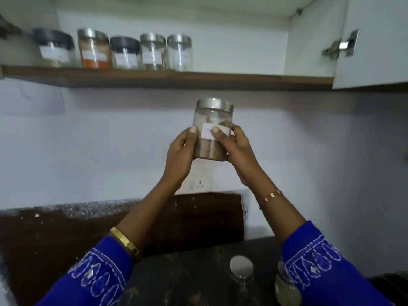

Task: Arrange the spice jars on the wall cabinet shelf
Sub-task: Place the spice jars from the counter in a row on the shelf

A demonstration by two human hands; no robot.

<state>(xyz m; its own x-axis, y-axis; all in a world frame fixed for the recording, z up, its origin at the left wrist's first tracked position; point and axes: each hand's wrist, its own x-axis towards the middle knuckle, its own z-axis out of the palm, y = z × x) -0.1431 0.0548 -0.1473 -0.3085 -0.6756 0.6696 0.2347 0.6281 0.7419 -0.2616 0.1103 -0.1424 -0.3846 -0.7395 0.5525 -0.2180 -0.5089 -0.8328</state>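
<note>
A clear spice jar [212,113] with a steel lid, a white paper label and brown sticks inside is held upright in mid-air below the shelf. My left hand [180,151] grips its left side and my right hand [237,149] its right side, thumbs on the front. The wooden-edged cabinet shelf [242,79] runs across the top. Several labelled jars stand in a row on its left part: a black-lidded jar [55,48], an orange-powder jar [94,48], another black-lidded jar [125,53], and two steel-lidded jars [152,51] [180,53].
The open cabinet door [375,40] with a hinge [341,46] stands at the right. On the dark countertop [187,277] below are a steel-lidded jar [241,267] and another jar [287,290] partly behind my right sleeve. A wall socket [199,183] sits behind my hands.
</note>
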